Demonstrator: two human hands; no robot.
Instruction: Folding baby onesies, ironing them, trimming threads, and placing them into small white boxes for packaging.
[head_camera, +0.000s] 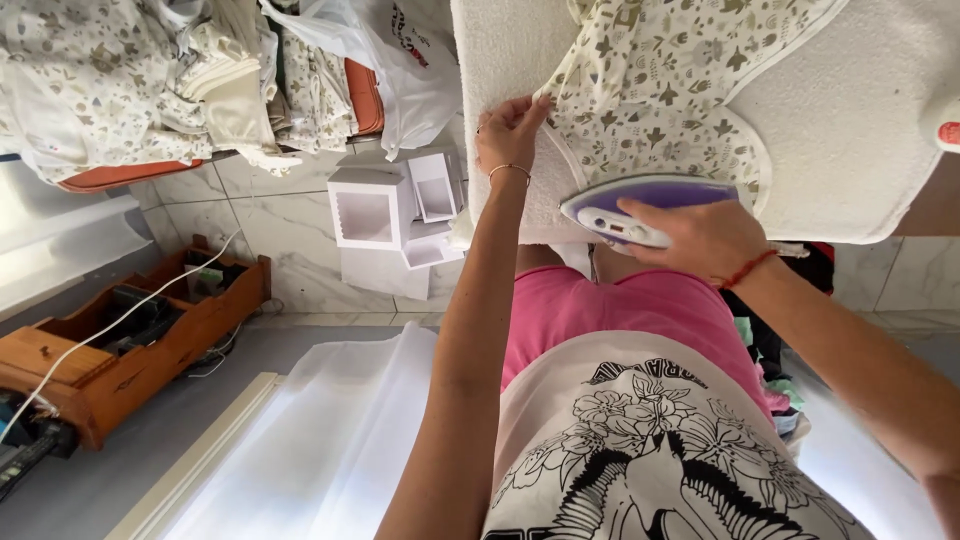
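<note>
The view is upside down. A small cream garment with a leaf print (660, 90) lies on a white padded ironing surface (860, 120). My left hand (508, 130) pins the garment's edge down with its fingertips; a thin bracelet sits at the wrist. My right hand (705, 238) grips the handle of a purple and white iron (640, 205), which rests on the garment's rounded hem. A red string is tied round that wrist.
A pile of similar printed clothes (120, 80) lies on an orange tray at the top left, beside a white plastic bag (400, 60). White open boxes (385, 210) stand on the tiled floor. A wooden drawer (120, 340) with a white cable sits at the left.
</note>
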